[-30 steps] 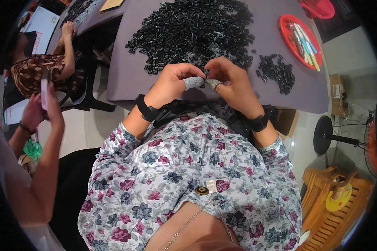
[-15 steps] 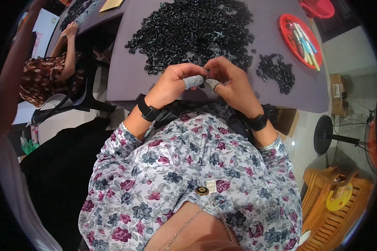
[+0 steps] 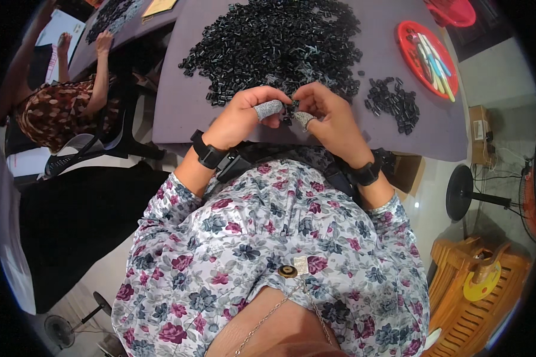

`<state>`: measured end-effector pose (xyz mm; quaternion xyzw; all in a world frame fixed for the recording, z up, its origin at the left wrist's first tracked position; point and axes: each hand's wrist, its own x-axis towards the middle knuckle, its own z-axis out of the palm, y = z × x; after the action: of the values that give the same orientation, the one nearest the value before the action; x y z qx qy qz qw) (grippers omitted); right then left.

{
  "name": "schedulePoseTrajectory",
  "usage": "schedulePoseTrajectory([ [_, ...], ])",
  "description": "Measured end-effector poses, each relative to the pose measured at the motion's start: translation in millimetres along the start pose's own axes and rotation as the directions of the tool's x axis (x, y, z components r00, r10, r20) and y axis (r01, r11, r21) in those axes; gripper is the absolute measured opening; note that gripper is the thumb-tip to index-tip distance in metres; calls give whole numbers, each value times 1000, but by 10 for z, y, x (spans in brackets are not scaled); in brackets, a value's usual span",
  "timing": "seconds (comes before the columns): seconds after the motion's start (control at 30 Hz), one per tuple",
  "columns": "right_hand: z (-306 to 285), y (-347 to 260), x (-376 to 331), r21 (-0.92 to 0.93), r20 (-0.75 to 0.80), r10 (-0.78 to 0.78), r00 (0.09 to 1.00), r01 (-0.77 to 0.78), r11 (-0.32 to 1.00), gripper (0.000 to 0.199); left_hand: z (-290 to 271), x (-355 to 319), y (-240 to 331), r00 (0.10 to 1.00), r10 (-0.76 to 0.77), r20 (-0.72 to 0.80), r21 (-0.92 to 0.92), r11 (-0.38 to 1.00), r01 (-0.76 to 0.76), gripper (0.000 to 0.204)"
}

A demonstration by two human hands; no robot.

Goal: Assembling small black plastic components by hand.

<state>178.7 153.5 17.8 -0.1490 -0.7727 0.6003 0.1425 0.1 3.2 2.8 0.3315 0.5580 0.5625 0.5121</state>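
My left hand point(image 3: 250, 112) and my right hand point(image 3: 324, 113) meet at the near edge of a grey table point(image 3: 178, 101). Both pinch a small black part point(image 3: 290, 107) between the fingertips. A grey cot covers one finger of each hand, and each wrist wears a black band. Just beyond my hands lies a large heap of small black parts point(image 3: 274, 41). A smaller pile of the same black parts point(image 3: 393, 104) sits to the right of my right hand.
A red round tray point(image 3: 426, 53) with coloured sticks lies at the far right of the table, a red bowl point(image 3: 452, 11) behind it. Another person point(image 3: 59, 107) sits at a table on the left. A standing fan point(image 3: 482, 196) and an orange plastic stool point(image 3: 482, 279) are on the right.
My hands stay together on the small black part with little movement. On the left, a raised arm of a person nearby has gone from view.
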Motion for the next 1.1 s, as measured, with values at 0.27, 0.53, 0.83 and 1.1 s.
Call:
schedulePoseTrajectory([
  [0.27, 15, 29, 15, 4, -11, -8, 1000, 8, 1000, 36, -40, 10, 1, 996, -85, -16, -214, 974, 80, 15],
  [0.53, 66, 24, 43, 27, -26, -36, 999, 37, 999, 35, -8, 24, -38, 997, -69, 24, -186, 980, 73, 12],
  [0.83, 67, 23, 51, -31, -5, -47, 999, 46, 998, 35, 55, 17, -73, 998, 26, 55, -80, 997, -22, 9],
  [1.1, 22, 4, 93, 2, 3, -31, 1000, 31, 1000, 34, 103, 29, 62, 1000, -14, 28, -87, 996, 16, 12],
])
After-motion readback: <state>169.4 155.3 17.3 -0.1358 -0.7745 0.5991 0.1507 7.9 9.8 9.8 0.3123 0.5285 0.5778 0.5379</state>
